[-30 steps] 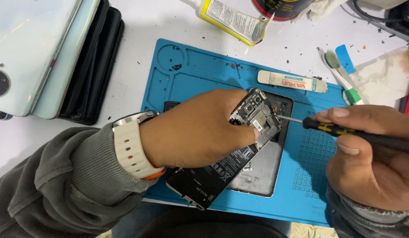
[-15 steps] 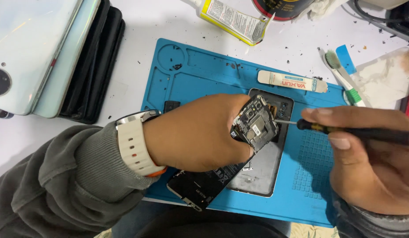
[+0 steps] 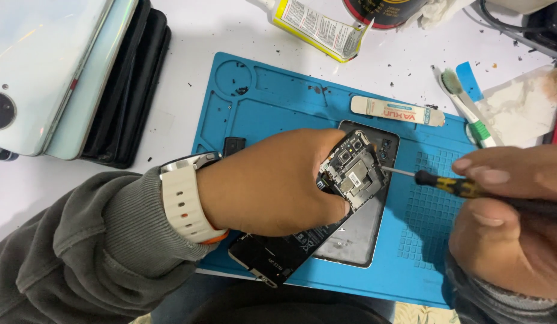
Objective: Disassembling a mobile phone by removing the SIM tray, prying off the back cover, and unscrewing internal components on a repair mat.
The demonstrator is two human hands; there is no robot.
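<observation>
- Two hands work over the blue mat, which lies on the white worktop.
- The left hand is over the middle of the mat, its grip pinching the opened phone by the upper end, board side up and tilted.
- The phone's lower end reaches the mat's near edge; a grey back cover lies flat on the mat under it.
- The right hand is at the mat's right edge, its grip pressed together around the screwdriver, whose handle is black and yellow.
- The screwdriver's thin shaft points left, its tip touching the phone's board near the right rim.
- A white watch and grey sleeve sit at the mat's left near corner.
- A white pry tool lies on the mat's far part.
- A toothbrush lies just off the mat's far right corner.
- A glue tube lies beyond the mat's far edge.
- Stacked phones lie well left of the mat.
</observation>
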